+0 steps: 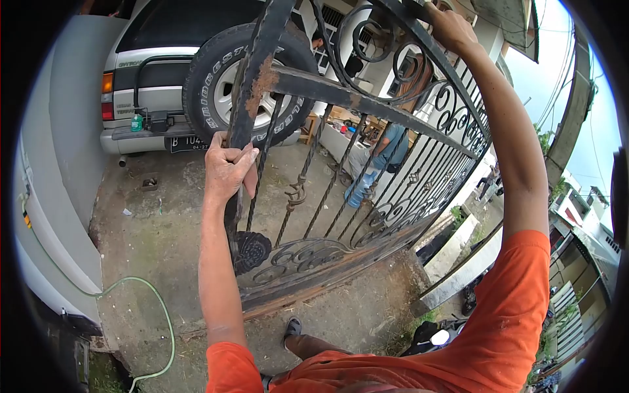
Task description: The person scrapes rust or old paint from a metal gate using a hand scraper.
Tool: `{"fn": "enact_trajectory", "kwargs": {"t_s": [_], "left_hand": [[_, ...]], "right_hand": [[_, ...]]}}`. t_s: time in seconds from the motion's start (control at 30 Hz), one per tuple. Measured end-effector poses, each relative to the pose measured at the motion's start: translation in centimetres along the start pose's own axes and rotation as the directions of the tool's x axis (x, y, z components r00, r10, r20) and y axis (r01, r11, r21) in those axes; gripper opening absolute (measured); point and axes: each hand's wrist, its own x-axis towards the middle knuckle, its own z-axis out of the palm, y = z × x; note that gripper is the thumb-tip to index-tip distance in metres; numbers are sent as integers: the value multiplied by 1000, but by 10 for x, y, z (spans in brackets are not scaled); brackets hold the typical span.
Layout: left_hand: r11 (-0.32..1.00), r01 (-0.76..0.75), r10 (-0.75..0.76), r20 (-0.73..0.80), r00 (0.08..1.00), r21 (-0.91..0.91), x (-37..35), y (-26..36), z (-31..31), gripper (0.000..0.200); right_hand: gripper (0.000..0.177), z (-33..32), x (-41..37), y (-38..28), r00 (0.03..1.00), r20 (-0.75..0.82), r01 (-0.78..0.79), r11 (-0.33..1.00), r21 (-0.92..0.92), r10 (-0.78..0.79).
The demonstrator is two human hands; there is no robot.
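A black wrought-iron gate (386, 112) with twisted bars and scrollwork stands tilted across the view. My left hand (228, 169) is closed around its upright edge post, below a rusty patch (263, 86) at the crossbar joint. Pale dust marks the fingers of that hand. High on the right, my right hand (451, 29) grips the curved top rail of the gate; its fingertips are partly hidden at the frame's upper edge. A dark round ornament (253, 251) sits low on the gate, beneath my left hand.
Behind the gate is a parked car (157, 88) with a spare tyre (213, 88). A person in a blue shirt (391, 145) is beyond the bars near a blue water bottle (360, 190). A green hose (167, 314) runs along the concrete beside a grey wall (72, 124).
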Motion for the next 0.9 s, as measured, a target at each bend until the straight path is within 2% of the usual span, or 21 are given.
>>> {"fn": "enact_trajectory", "kwargs": {"t_s": [0.07,0.1,0.17,0.2,0.3,0.37,0.43,0.47,0.53,0.57,0.6,0.63,0.67,0.7,0.77,0.8,0.83,0.9], "left_hand": [[1000,-25,25,-3,1000,14,-1,0,-1,22],[1000,-22,22,-15,1000,19,-1,-3,1,23],[999,-24,25,-18,1000,38,0,-6,0,24],[999,-20,21,-16,1000,45,0,-6,-1,25],[996,-20,19,22,1000,84,1,-1,-2,26],[998,-41,41,5,999,57,1,-2,0,26],[995,-38,36,22,999,87,1,-6,-1,25],[998,17,-19,31,999,56,2,-5,-2,26],[993,53,-55,11,998,110,1,2,1,32],[977,102,-118,74,990,187,2,-12,-9,36],[963,132,-150,61,987,233,3,-10,-10,37],[946,163,-181,42,983,280,3,-6,-8,38],[966,33,-38,12,999,256,2,-4,-3,38],[975,70,-66,-26,997,209,1,-4,-1,40],[972,184,-179,-47,983,146,-1,-6,-2,44],[968,186,-183,-36,982,165,-1,-10,-7,44],[963,188,-183,-43,982,193,0,-15,-13,46],[954,194,-187,-52,981,230,-1,-11,-6,47]], "right_hand": [[40,21,-7,7,992,-72,-96,991,91,102],[40,29,-12,11,992,-75,-99,991,94,106],[50,42,-30,15,969,-81,-213,959,187,231],[40,46,-42,12,961,-23,-266,945,188,275],[38,76,-59,18,929,27,-367,909,195,369],[38,88,-66,22,920,-17,-379,900,217,392],[36,90,-74,24,943,-100,-280,920,272,317],[28,102,-78,28,940,-271,-138,959,249,206],[29,123,-78,41,941,-227,-190,946,263,252],[30,134,-76,48,943,-182,-225,938,264,278],[35,141,-70,53,943,-183,-242,951,194,278],[35,152,-72,53,939,-188,-247,946,211,287],[36,154,-72,48,937,-286,-159,974,161,200],[37,154,-69,46,918,-381,-78,992,96,109],[37,162,-72,46,887,-449,-44,988,151,108],[25,174,-73,54,877,-469,-64,992,107,107],[24,145,-76,55,951,-193,-155,915,371,240],[18,146,-91,53,909,-404,36,944,328,106]]}}
